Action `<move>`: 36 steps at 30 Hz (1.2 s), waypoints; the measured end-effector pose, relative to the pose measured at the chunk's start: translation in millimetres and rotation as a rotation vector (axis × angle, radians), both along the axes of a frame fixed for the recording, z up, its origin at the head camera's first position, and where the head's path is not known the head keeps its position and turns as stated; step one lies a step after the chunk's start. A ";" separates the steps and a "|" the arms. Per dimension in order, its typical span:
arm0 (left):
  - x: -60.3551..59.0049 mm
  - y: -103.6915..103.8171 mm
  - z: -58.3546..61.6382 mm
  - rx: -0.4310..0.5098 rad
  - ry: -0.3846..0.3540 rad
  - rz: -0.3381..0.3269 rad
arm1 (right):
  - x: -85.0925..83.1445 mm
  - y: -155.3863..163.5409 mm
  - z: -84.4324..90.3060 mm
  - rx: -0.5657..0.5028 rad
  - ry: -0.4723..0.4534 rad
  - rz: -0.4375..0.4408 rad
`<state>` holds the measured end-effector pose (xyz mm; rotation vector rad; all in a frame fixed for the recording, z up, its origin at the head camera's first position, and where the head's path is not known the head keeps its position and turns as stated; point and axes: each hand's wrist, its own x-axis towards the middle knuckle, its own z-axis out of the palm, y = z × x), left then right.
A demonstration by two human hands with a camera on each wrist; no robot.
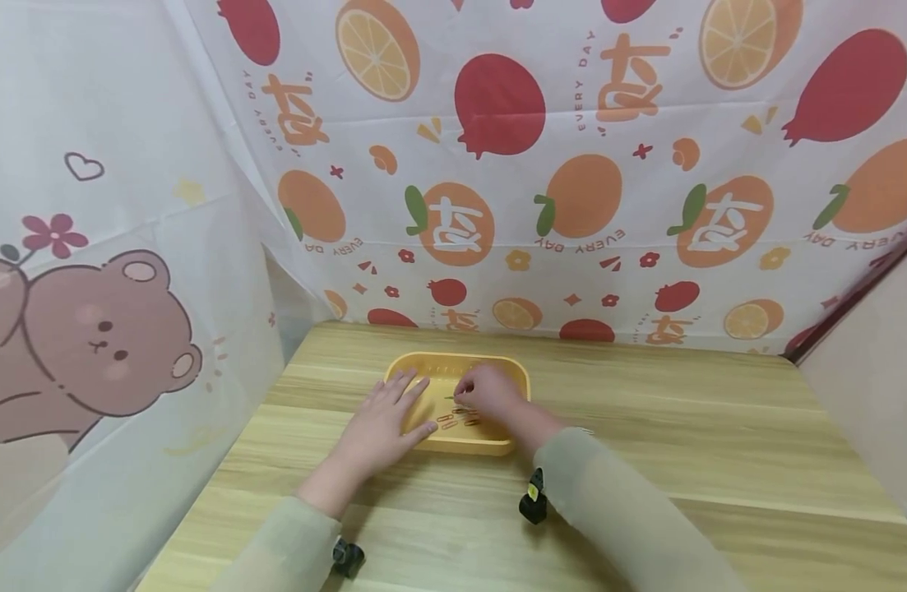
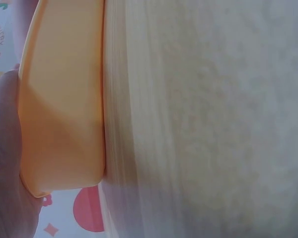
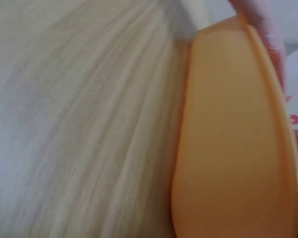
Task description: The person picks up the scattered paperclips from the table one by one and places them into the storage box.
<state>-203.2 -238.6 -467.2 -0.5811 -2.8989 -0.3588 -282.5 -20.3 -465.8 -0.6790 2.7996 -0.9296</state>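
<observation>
A shallow yellow plastic basket (image 1: 453, 446) sits on the wooden table, with several small paper clips (image 1: 447, 423) lying loose on its floor. My left hand (image 1: 379, 423) lies over the basket's left side with its fingers spread and fairly straight; the thumb reaches across the front left corner. Inside the basket, toward the right, my right hand (image 1: 490, 390) has its fingers curled down, thumb and forefinger together. A thin green paper clip (image 1: 449, 398) pokes out at those fingertips. Both wrist views show mainly the basket's outer wall (image 2: 64, 99), hiding the fingertips.
The wooden table (image 1: 645, 460) extends to the right and in front of the basket. A fruit-print cloth (image 1: 497, 189) hangs behind the table, and a bear-print cloth (image 1: 113, 345) hangs at the left. A pale panel (image 1: 867, 370) stands at the right.
</observation>
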 end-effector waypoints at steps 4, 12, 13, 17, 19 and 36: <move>-0.1 -0.4 -0.5 -0.011 -0.001 -0.002 | 0.2 -10.1 -4.9 0.120 0.049 0.005; -0.6 -0.4 -0.7 -0.014 0.002 -0.003 | 3.9 -23.1 -5.5 0.269 0.090 0.010; -0.7 -0.4 -0.8 -0.014 0.002 -0.003 | 4.4 -23.5 -5.5 0.278 0.091 0.012; -1.0 0.0 -1.2 -0.015 -0.001 -0.001 | 5.1 -22.6 -6.7 0.288 0.086 0.008; -0.8 0.3 -1.0 -0.012 -0.004 0.002 | 5.1 -21.4 -6.7 0.274 0.081 0.006; -0.1 1.9 -1.3 0.006 -0.002 0.016 | 7.7 -7.2 7.6 0.046 -0.057 -0.040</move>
